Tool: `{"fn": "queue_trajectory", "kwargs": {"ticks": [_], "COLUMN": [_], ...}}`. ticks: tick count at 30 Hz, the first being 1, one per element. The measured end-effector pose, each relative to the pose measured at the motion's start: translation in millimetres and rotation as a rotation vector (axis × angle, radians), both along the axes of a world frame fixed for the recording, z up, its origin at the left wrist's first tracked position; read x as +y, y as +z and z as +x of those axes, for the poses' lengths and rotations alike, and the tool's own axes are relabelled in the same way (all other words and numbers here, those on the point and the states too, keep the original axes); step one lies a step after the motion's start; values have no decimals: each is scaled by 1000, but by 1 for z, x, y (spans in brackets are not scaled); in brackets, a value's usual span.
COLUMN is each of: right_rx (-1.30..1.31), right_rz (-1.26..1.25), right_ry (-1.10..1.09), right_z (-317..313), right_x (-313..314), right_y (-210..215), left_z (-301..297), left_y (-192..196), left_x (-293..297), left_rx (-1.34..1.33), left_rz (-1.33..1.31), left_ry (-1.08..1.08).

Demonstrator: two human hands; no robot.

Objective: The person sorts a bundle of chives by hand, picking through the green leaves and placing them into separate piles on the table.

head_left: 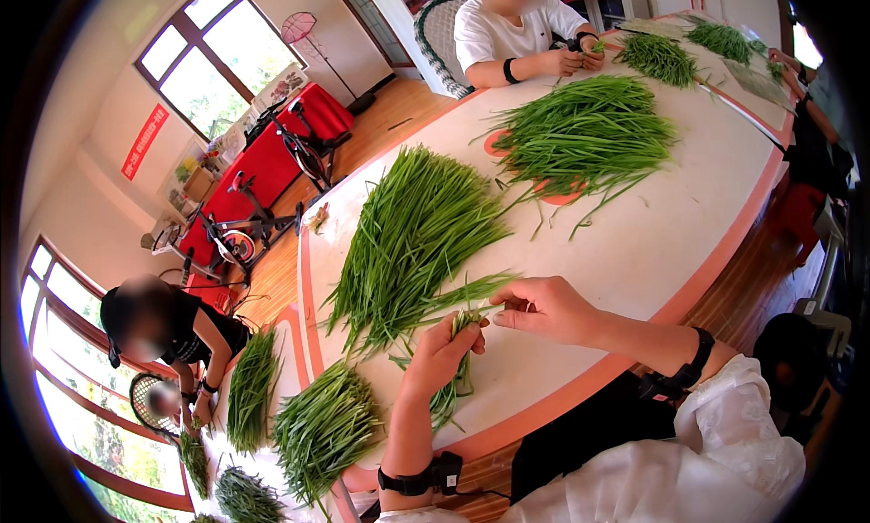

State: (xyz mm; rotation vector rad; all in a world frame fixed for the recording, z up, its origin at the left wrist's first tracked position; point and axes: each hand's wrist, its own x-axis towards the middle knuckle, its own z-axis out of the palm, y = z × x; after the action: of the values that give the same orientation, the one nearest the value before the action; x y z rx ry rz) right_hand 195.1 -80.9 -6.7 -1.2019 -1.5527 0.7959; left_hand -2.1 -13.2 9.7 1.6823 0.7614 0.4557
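Observation:
Below the middle of the head view, my left hand [437, 358] is closed round a small bunch of garlic chives [466, 320]. Its pale ends stick up past the thumb, and the green leaves hang down below the fist. Close beside those ends, my right hand [546, 311] has thumb and forefinger pinched together; what is between them, if anything, is too small to make out. A large heap of green chives [417, 233] lies on the white table [616, 260] just beyond my hands. Some loose leaves [476, 290] trail from it toward my right fingers.
Another chive heap [589, 129] lies farther off, and a neater pile [326, 423] sits near my left forearm. A person in white [517, 43] handles chives across the table; a person in black [172, 328] works at the left. Exercise bikes [245, 224] stand on the wooden floor.

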Motion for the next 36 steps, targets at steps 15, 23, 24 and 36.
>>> {"fn": "queue_trajectory", "kwargs": {"ticks": [15, 23, 24, 36], "right_rx": [20, -304, -317, 368], "right_rz": [40, 420, 406, -158], "right_ry": [-18, -153, -139, -39], "right_z": [-19, -21, -22, -16], "right_x": [5, 9, 10, 7], "right_y": [-3, -7, -8, -3], "left_z": [3, 0, -1, -5], "left_y": [-7, -10, -12, -7], "left_x": [0, 5, 6, 5], "left_rx": [25, 24, 22, 27], "left_rz": [36, -12, -39, 15], "left_ry": [86, 87, 87, 115]}}
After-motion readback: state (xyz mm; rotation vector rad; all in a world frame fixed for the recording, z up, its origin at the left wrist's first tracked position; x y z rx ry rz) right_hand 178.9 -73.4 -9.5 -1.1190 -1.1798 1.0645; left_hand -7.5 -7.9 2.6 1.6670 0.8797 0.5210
